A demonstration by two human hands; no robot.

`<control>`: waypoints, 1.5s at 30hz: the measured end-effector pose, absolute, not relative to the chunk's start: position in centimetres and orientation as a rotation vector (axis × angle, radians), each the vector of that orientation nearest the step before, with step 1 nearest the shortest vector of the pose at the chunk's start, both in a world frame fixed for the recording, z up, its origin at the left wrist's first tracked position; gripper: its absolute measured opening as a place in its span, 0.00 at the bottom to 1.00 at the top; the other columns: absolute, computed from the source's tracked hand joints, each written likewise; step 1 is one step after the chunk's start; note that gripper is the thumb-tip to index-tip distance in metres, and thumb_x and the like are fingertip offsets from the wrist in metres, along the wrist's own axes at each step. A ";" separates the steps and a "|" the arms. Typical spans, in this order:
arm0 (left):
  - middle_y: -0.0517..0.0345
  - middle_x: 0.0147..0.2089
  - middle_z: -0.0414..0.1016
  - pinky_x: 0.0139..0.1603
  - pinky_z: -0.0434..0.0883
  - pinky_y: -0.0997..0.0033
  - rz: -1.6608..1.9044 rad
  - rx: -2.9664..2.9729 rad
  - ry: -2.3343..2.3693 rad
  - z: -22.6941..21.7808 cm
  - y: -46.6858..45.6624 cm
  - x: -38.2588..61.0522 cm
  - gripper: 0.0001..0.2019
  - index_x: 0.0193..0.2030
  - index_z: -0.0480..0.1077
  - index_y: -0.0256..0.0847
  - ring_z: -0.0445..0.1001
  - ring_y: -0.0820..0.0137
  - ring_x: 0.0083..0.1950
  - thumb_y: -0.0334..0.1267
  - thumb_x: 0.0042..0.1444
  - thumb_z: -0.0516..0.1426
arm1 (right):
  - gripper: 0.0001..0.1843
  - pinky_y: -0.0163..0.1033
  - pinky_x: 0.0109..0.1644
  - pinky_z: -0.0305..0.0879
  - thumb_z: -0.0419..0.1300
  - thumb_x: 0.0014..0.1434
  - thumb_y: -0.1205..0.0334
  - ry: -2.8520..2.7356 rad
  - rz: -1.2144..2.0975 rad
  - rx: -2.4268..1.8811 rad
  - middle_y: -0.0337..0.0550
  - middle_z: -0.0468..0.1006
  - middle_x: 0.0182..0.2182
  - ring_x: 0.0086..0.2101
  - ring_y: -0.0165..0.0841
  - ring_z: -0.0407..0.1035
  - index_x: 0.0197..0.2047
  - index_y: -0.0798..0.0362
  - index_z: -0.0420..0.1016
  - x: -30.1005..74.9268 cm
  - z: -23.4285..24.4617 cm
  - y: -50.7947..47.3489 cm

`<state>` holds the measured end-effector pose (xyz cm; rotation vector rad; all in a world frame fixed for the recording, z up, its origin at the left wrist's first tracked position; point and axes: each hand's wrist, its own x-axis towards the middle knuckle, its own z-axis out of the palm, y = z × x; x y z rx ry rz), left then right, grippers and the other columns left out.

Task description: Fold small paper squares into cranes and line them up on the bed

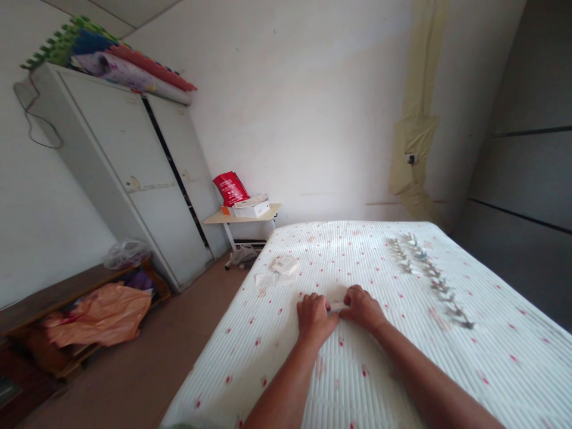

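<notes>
1. Pale strip (336, 307) in play: held btwn L hand (313, 316) and R hand (363, 307), mid-bed (333, 247); can't tell if touching the surface.
2. Both hands grasping now, one at each end; exact finger placement hidden, so can't call it.
3. Best technique, IMO: pinch ends only, leaving the middle in plain sight. Go light, as prob. thin and easy to crease.
4. Match L and R pressure; w/ uneven force, likely to twist or slip.
5. Work low, nr the bed, for steadiness. Material too blurred to ID, so test w/ a small squeeze first.
6. Over on R: small pieces (440, 285) in lines on the bed, well apart from the hands. Swing R forearm (424, 363) wide of them.
7. Beyond L hand: see-through packet (285, 265). Avoid nudging.
</notes>
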<state>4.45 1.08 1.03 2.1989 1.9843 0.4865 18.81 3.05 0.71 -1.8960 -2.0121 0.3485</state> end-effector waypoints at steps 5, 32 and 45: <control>0.56 0.40 0.72 0.44 0.58 0.65 0.427 2.173 2.016 1.3 1.2 4.6 0.09 0.33 0.69 0.41 0.66 0.64 0.47 0.43 0.47 0.56 | 0.07 0.35 0.34 0.55 0.61 0.44 0.64 -2.000 0.352 -1.925 0.44 0.69 0.37 0.37 0.34 0.65 0.29 0.54 0.69 18.7 1.0 3.0; 0.56 0.37 0.71 0.43 0.57 0.66 0.506 2.178 2.023 0.6 1.5 4.6 0.06 0.31 0.69 0.41 0.66 0.63 0.45 0.39 0.46 0.56 | 0.15 0.31 0.33 0.62 0.48 0.46 0.73 -1.695 0.667 -1.536 0.39 0.74 0.27 0.28 0.29 0.67 0.34 0.55 0.72 21.8 -0.2 4.0; 0.58 0.41 0.70 0.47 0.58 0.66 0.413 2.124 1.992 1.5 1.5 4.1 0.08 0.32 0.70 0.44 0.65 0.65 0.48 0.43 0.45 0.57 | 0.13 0.30 0.36 0.58 0.50 0.40 0.77 -2.184 0.617 -1.359 0.40 0.73 0.28 0.31 0.28 0.66 0.26 0.55 0.72 19.1 0.1 3.4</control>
